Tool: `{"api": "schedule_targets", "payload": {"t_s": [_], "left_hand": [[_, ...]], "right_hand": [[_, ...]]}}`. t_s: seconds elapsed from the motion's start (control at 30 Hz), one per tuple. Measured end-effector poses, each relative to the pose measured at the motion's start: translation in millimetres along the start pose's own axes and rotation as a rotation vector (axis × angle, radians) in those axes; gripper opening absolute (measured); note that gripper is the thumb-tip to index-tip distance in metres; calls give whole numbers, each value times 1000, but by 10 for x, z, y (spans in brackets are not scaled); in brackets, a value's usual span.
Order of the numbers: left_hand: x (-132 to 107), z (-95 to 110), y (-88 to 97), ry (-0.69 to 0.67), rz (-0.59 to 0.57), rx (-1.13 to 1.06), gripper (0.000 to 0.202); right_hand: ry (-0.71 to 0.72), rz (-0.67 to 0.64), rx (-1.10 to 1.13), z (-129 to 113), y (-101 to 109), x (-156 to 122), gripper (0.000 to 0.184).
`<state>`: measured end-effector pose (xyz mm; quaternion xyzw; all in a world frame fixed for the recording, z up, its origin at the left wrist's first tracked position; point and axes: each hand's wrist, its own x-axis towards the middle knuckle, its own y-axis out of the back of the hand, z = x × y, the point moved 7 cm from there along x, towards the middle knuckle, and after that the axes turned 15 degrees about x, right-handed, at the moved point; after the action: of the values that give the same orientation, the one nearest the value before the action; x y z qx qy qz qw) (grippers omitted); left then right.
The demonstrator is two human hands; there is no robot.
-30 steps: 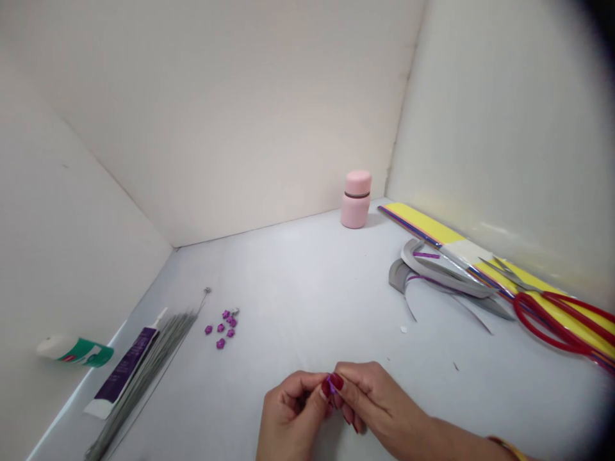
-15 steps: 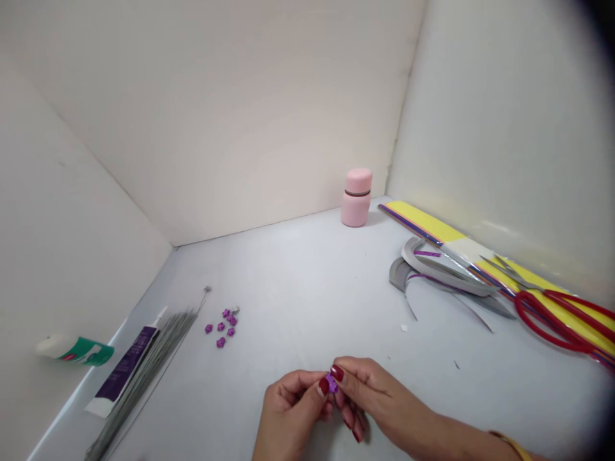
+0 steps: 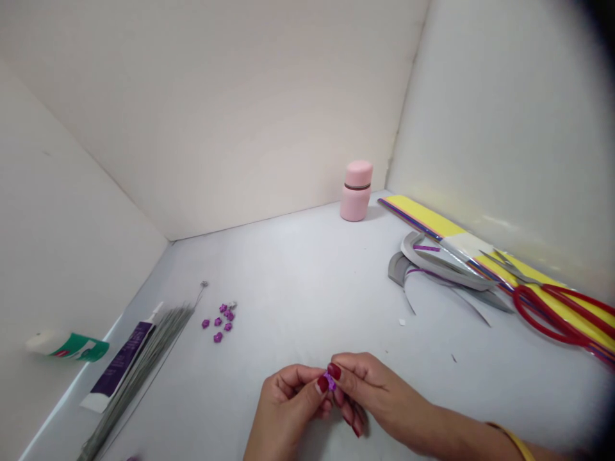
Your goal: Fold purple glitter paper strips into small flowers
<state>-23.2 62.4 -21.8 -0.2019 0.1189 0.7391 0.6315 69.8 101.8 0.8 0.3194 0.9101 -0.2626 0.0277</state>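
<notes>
**White-walled booth, both hands pinched on one purple piece**

Pale, bare walls close in a light grey work surface (image 3: 307, 275) on three sides. At its near edge the person's two hands meet. The left hand (image 3: 288, 410) is curled, with its thumb and forefinger drawn narrow. The right hand (image 3: 369, 390) comes in from the lower right, with a yellow bangle (image 3: 516, 442) at its wrist. Its thumb and forefinger are closed the same way, and its other fingers are folded under. Between the two sets of red-nailed fingertips sits a tiny purple paper piece (image 3: 330, 380). Both hands grip it just above the surface, and its exact shape is too small to tell.

Left of the hands and well apart from them, a cluster of small purple flowers (image 3: 220, 322) lies loose on the surface. Beside the cluster a bundle of thin grey wires (image 3: 139, 378) fans toward the near left corner, and a purple-and-white glue tube (image 3: 120, 366) lies along it. A green-and-white bottle (image 3: 67, 346) lies on its side at the far left.

A pink jar (image 3: 356, 191) with its lid on stands upright in the far corner. Along the right wall lies a long pack of yellow paper strips (image 3: 423, 218). Red-handled scissors (image 3: 552, 307) rest across it, and curved grey strips (image 3: 432, 269) lie just beside it.
</notes>
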Motion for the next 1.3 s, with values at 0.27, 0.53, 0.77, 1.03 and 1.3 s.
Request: {"api": "schedule_targets", "payload": {"t_s": [0.27, 0.53, 0.77, 1.03, 1.3], "left_hand": [[-36, 88, 4, 17, 32, 45, 32], [-39, 76, 44, -6, 84, 125, 32], [6, -14, -2, 13, -18, 38, 35], [2, 6, -1, 36, -68, -64, 30], [-13, 24, 31, 47, -15, -46, 26]], "right_hand": [[-4, -19, 26, -6, -19, 19, 46], [-21, -4, -9, 76, 22, -2, 45], [-44, -2, 41, 41, -7, -1, 47], [-14, 17, 96, -12, -3, 23, 45], [-14, -3, 118, 7, -10, 21, 46]]}}
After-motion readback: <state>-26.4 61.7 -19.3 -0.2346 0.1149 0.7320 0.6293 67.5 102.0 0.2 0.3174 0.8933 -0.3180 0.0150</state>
